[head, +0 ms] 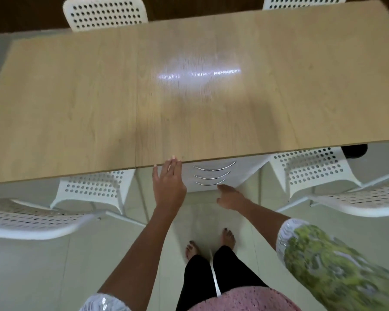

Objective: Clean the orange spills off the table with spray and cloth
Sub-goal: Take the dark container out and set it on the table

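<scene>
Fingers (174,163) of left hand (169,185) straight, touching table (76,97) edge.

Stood barefoot, both arms stretched forward and down. Held the left hand (169,185) flat and open, fingers straight and together, fingertips (175,161) at the near edge of the table (76,108). Kept the right hand (230,197) lower, loosely relaxed and holding nothing, index finger extended forward, forearm angling in from a green patterned sleeve (328,261).
</scene>
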